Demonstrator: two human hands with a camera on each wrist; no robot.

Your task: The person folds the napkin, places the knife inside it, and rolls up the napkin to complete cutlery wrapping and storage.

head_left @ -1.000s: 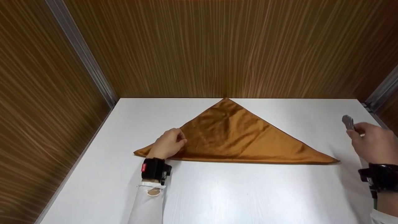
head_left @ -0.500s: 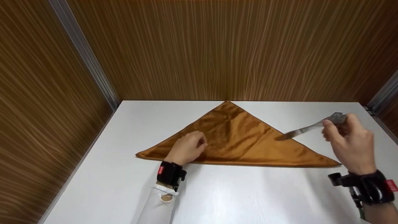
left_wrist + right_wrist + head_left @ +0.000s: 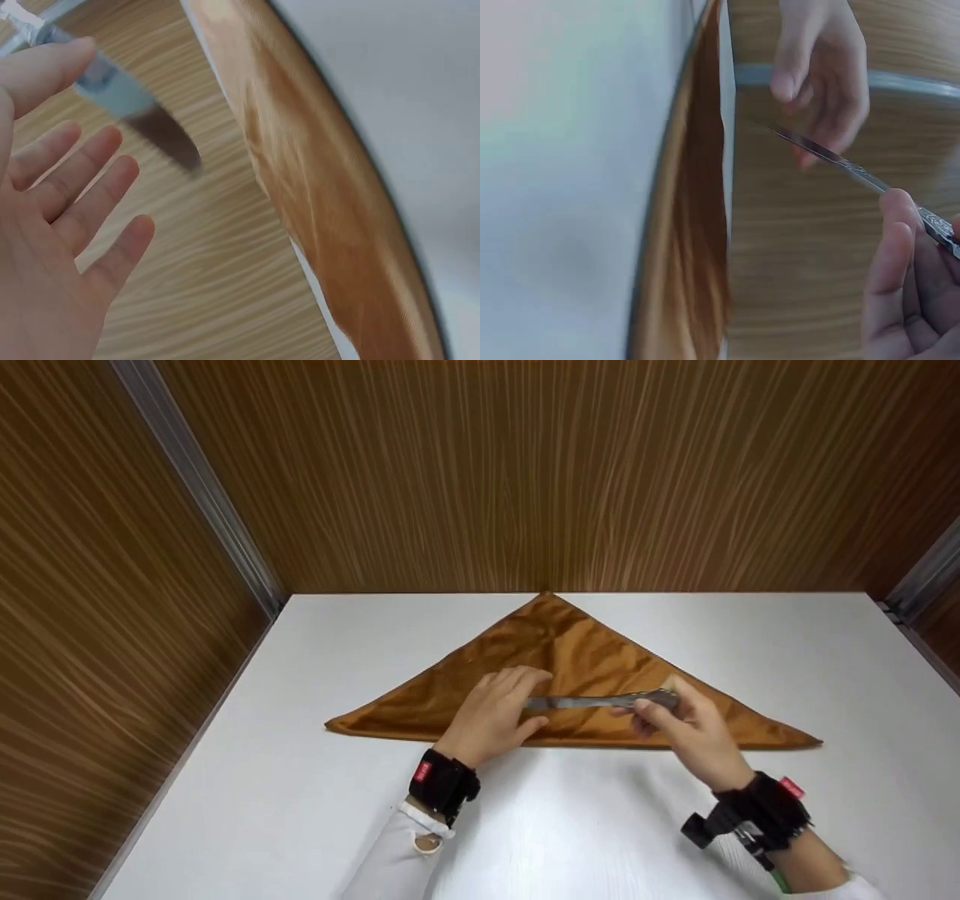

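**Knife held level over a folded cloth**

Above the middle of the white desk (image 3: 300, 810), a slim silver table knife with an ornate patterned handle (image 3: 600, 702) lies nearly level, its blade pointing left and its handle to the right. The right hand (image 3: 686, 731) has its grip closed round the handle end, fingers curled under it and thumb on top; the right wrist view shows the same pinch, with the blade running away towards the other hand. The left hand (image 3: 495, 716) is loose and grasps nothing: its fingers are spread and nearly straight, the fingertips at the blade's tip. In the left wrist view the blade end sits against the forefinger, though blur keeps me from telling whether they truly touch.

Beneath both hands lies a shiny golden-brown satin cloth folded into a triangle (image 3: 577, 652). Its long folded edge runs left to right along the near side, and its apex points to the far edge of the desk, right at the foot of the wood-grain wall panel (image 3: 525, 472). The knife hangs over the near middle part of the cloth; whether it rests on the fabric cannot be told. Each wrist carries a black strap (image 3: 444, 784) with a small red tag, above a white sleeve (image 3: 390, 870).
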